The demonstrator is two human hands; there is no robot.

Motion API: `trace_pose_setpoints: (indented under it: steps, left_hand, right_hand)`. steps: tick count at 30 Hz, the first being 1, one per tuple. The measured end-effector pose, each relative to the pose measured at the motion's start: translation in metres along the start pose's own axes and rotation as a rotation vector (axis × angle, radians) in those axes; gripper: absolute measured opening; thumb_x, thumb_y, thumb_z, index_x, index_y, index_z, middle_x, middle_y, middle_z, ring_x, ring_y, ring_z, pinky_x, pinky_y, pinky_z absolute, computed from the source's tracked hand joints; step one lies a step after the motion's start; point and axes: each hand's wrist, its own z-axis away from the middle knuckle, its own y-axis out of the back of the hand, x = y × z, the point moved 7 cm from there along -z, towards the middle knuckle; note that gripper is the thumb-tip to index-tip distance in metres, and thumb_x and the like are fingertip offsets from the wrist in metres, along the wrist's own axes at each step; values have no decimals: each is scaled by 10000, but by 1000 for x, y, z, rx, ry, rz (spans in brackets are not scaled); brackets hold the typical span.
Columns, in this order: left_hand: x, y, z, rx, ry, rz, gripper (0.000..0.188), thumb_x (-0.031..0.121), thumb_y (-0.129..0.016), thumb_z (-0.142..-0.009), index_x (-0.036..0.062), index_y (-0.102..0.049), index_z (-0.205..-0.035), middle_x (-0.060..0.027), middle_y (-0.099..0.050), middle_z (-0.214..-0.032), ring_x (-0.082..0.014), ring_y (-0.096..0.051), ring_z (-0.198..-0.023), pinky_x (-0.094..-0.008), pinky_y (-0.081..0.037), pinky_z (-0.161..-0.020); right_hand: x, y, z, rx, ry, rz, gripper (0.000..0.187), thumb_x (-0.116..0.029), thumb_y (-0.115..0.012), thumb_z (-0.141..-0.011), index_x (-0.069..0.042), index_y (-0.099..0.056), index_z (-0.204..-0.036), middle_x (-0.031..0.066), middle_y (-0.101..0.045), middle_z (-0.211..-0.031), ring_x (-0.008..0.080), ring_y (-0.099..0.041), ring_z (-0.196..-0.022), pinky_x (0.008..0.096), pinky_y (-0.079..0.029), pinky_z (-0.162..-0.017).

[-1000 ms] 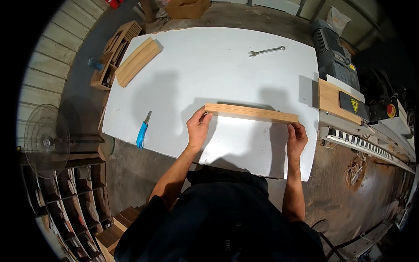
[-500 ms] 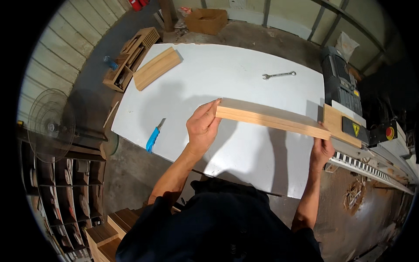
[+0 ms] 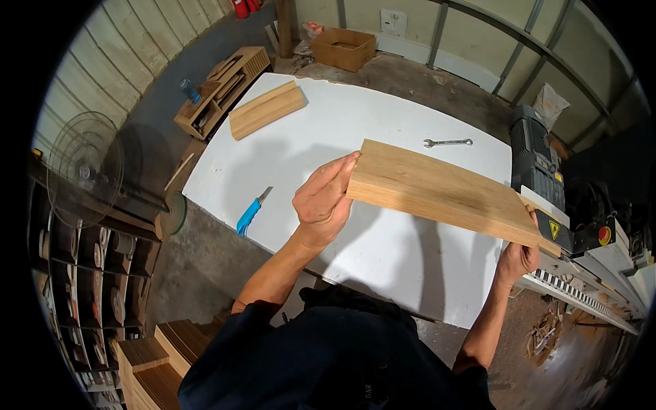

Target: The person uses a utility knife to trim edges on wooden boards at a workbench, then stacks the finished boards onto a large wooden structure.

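A thick, light-brown wooden board (image 3: pixel 441 188) is held up over the white tabletop (image 3: pixel 328 116), tilted so that its broad face and near long edge both show. My left hand (image 3: pixel 324 203) is closed on the board's left end, fingers at the end face. At the right end, my right hand (image 3: pixel 518 261) grips the near corner, thumb and fingers around it. A blue-handled utility knife (image 3: pixel 251 213) lies on the table left of my left hand, blade exposed. Beyond the board rests a metal combination wrench (image 3: pixel 447 143). Another stack of wooden pieces (image 3: pixel 266 109) lies at the far left.
At the right stands a machine with a grey motor (image 3: pixel 536 154) and a red stop button (image 3: pixel 605 236). A wire-guard fan (image 3: pixel 84 171) and a shelf of compartments (image 3: pixel 99 294) are at the left. Stacked wood (image 3: pixel 160 362) stands lower left; a cardboard box (image 3: pixel 344 49) sits beyond the table.
The board has tilted, so more of its broad face shows. Both hands moved slightly right with it. The whole view has shifted a little.
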Motion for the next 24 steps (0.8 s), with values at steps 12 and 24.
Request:
trace_pose_setpoints:
  steps: [12, 24]
  left_hand:
    - [-9, 1, 2, -23, 98, -26, 369, -147, -632, -739, -36, -648, -1090, -176, -662, -1079, -258, -661, -953, -306, -527, -833]
    - [-161, -47, 121, -285, 1057, 225, 296, 18, -646, -809, -23, -666, -1102, -28, -672, -914, -82, -555, -814, -225, -450, -747]
  right_hand:
    - [-1, 0, 12, -25, -82, -69, 251, 60, -585, -849, 73, -629, -1095, 189, -633, -1164, 238, -615, -1051, 328, -456, -941]
    - [112, -95, 100, -537, -700, -81, 270, -84, -698, -782, 42, -668, -1019, 122, -704, -873, 153, -652, -791, 287, -522, -732]
